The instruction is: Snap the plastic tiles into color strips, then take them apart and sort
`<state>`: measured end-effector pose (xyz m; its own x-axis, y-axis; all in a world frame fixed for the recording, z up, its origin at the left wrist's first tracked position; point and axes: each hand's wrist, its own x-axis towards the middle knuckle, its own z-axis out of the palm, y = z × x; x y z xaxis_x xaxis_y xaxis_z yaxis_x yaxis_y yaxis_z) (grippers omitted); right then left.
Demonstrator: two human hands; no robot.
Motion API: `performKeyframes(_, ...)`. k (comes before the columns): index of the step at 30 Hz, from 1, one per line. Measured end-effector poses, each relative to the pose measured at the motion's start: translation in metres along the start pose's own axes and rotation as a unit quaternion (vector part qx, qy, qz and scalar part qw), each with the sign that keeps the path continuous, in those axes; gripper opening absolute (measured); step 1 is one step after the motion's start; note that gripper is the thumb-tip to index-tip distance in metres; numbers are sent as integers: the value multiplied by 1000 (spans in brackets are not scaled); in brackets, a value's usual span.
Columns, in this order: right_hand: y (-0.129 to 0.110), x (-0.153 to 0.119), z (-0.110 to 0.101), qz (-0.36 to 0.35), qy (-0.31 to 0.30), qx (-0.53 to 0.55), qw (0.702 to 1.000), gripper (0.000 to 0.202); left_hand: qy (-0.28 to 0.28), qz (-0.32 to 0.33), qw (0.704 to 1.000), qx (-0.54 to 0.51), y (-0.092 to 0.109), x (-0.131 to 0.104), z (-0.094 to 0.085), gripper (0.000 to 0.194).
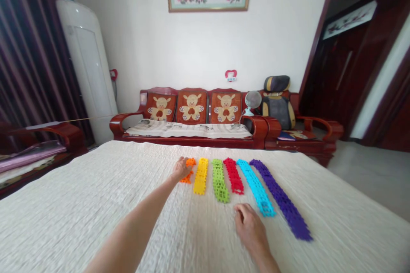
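Observation:
My left hand (182, 168) reaches to the far left end of a row of coloured plastic strips. Its fingers are bent onto the orange strip (191, 162) and partly cover it. That strip has notched, interlocking edges. Beside it lies a short yellow strip (200, 177), followed by a green strip (220, 181) and a red strip (233, 176). Longer are the light blue strip (256, 187) and the purple strip (282, 200) on the right. My right hand (250, 224) rests near the lower ends of the red and light blue strips, fingers curled in, with nothing visible in them.
A cream quilted cloth (80, 204) covers the table. Beyond its far edge stands a red wooden sofa (259, 130) with bear cushions. A small fan (253, 100) and a massage seat pad (278, 108) are at the right. A tall white cabinet-like unit (88, 59) stands left.

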<state>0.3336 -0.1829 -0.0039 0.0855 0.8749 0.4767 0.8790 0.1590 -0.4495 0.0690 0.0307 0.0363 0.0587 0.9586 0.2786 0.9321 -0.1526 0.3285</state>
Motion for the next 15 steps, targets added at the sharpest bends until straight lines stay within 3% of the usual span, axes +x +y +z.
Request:
performKeyframes(8,-2,-3,3,-5,23,-12,1000,23,-70,-31,997,6,16,63,25,57)
performKeyframes(11,-1,-3,5,0,24,-17,1000,21,-115,4,993,19,19,69,30,52)
performKeyframes(15,-1,-3,4,4,16,-10,1000,20,-150,41,987,40,17,60,24,39)
